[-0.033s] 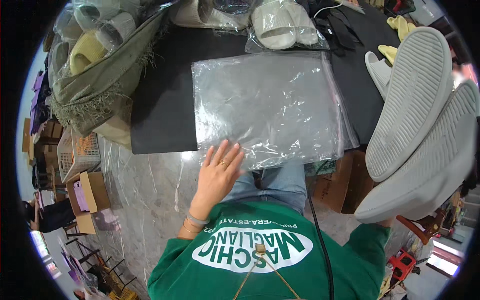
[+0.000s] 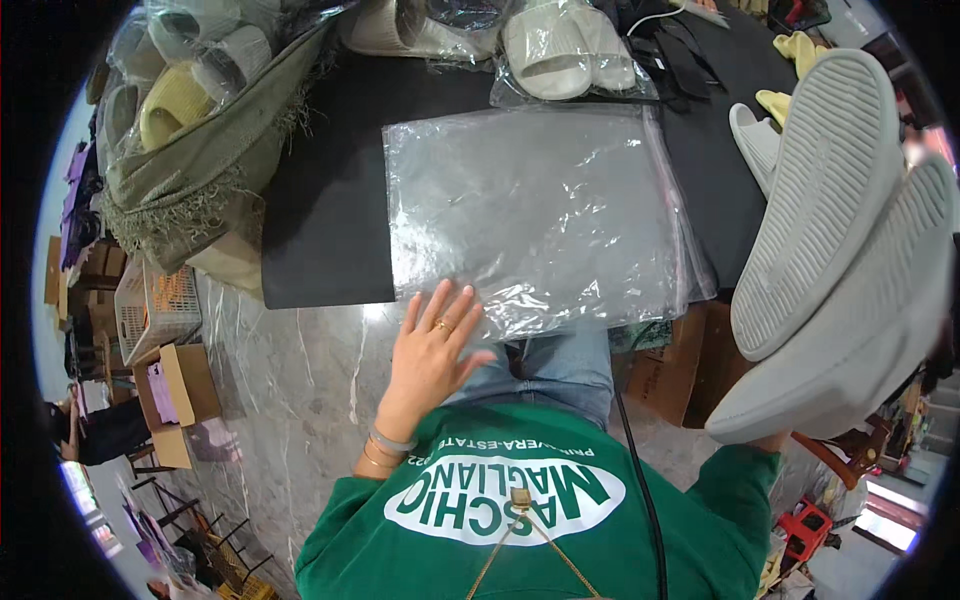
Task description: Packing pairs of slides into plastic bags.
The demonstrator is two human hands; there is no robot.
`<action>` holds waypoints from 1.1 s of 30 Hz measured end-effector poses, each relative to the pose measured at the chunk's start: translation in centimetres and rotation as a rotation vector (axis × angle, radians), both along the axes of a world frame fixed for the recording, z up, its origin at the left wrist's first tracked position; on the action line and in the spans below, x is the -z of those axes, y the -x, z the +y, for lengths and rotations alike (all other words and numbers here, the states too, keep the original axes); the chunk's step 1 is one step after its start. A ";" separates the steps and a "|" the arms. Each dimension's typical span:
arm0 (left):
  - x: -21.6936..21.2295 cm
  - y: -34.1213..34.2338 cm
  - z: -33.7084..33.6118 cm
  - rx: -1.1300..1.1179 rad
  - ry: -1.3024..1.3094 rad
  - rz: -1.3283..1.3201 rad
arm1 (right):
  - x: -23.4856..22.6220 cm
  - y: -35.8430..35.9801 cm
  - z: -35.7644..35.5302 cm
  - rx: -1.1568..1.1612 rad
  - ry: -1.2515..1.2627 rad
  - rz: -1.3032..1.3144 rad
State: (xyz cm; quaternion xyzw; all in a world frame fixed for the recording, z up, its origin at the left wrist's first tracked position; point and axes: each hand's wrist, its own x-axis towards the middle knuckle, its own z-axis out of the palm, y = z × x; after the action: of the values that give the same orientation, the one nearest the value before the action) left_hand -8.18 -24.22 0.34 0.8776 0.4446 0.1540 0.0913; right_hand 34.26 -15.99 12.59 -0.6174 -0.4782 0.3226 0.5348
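My left hand [image 2: 432, 345] is open, its fingers spread and the fingertips on the near left edge of a stack of clear plastic bags [image 2: 530, 200]. The stack lies on the black table and overhangs its front edge. At the right, a pair of grey slippers [image 2: 820, 200] is held up with ribbed soles showing. My right hand [image 2: 772, 443] is behind and under them; only a bit of skin near the sleeve cuff shows, and its fingers are hidden.
Bagged white slippers [image 2: 560, 60] stand at the table's back. A green fringed cloth [image 2: 190, 190] with bagged slippers on it is at far left. Another grey slipper [image 2: 758, 148] lies at the right. A cardboard box [image 2: 668, 368] stands below the table; a black cable [image 2: 640, 470] crosses my front.
My left thumb has spread away from the palm and the hand has shifted slightly left. The grey slippers have shifted slightly up and left.
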 end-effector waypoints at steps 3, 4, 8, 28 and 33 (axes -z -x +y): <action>-1.6 -1.0 1.3 -0.030 0.017 -0.107 | -2.5 -3.1 -6.5 0.039 -0.035 0.005; -1.5 -1.2 1.4 -0.085 -0.018 -0.087 | -0.2 5.8 -0.9 0.029 -0.030 0.062; 0.8 -1.6 5.3 -0.215 -0.020 -0.010 | 0.8 12.9 -2.0 -0.351 -0.209 -0.025; 2.8 -2.3 7.7 -0.380 -0.042 -0.051 | 14.5 12.5 3.7 -0.123 -0.099 -0.843; -0.7 -2.8 9.9 -0.348 0.108 -0.021 | 14.6 12.9 3.3 -0.108 -0.061 -0.904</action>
State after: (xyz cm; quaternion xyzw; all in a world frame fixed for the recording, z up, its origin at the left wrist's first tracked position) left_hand -5.37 -14.32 1.04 0.7795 0.5967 0.1524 0.1150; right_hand 21.37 -12.65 -2.04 -0.6544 -0.7045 0.0338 0.2726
